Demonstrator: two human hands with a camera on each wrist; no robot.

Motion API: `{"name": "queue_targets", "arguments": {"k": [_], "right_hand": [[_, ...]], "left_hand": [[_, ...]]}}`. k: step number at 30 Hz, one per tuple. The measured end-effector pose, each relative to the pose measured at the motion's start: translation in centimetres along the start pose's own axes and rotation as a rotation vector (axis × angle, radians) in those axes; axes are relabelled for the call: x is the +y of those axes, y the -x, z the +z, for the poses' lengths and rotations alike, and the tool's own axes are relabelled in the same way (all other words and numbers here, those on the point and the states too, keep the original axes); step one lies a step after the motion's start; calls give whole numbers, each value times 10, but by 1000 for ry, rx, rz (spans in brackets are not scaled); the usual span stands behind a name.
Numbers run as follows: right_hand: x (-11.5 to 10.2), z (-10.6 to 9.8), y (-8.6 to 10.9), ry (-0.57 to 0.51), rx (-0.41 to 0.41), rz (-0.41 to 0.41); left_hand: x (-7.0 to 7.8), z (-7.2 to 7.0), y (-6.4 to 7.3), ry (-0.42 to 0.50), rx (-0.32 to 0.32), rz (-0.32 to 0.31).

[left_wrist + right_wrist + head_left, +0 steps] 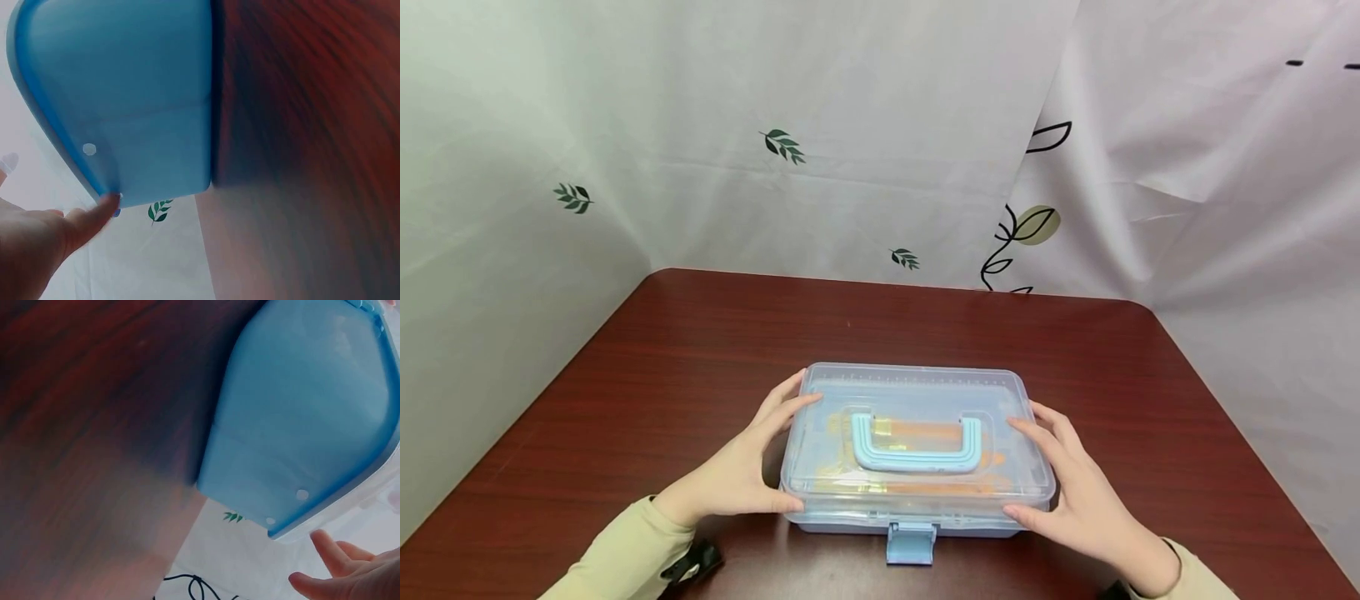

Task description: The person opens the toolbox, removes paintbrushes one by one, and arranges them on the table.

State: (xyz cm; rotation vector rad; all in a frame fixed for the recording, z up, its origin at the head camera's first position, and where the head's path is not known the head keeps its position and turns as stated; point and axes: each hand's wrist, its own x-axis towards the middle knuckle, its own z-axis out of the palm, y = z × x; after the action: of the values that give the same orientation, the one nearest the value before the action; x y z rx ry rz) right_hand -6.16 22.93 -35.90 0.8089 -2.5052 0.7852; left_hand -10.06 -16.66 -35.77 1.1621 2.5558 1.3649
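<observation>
In the head view, your two hands are well apart at either end of a clear-lidded blue box [917,393], which sits on the table [775,321] at the lower centre of the frame. Your left hand [737,471] is spread loosely along the left end, thumb at the front corner and a fingertip over the lid's edge; your right hand [1078,492] mirrors it at the right end. The handle [917,458] lies flat, and the latch [912,546] hangs at the front. Orange and yellow items [917,432] show blurrily through the lid. Your wrists angle inward, sleeves [625,554] cut off by the lower edge. In the left wrist view, one fingertip meets the box's corner at lower left; the other fingers are mostly cut off. In the right wrist view, your fingers spread at lower right beside the lid; contact there you cannot tell.
</observation>
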Motion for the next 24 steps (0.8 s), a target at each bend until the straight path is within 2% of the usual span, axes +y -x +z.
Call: {"name": "queue_targets", "arguments": {"k": [8, 11, 15, 18, 24], "right_hand": [[-5, -1, -6, -52, 63, 25], [-7, -2, -10, -88, 89, 36], [-8, -5, -16, -131, 122, 36], [-9, -10, -20, -146, 120, 60], [-12, -18, -25, -151, 86, 104]], "left_hand": [[-2, -1, -4, -49, 37, 22], [-2, -2, -6, -29, 51, 25], [2, -4, -10, 40, 56, -5], [6, -6, -13, 70, 56, -28], [10, -10, -17, 70, 57, -47]]}}
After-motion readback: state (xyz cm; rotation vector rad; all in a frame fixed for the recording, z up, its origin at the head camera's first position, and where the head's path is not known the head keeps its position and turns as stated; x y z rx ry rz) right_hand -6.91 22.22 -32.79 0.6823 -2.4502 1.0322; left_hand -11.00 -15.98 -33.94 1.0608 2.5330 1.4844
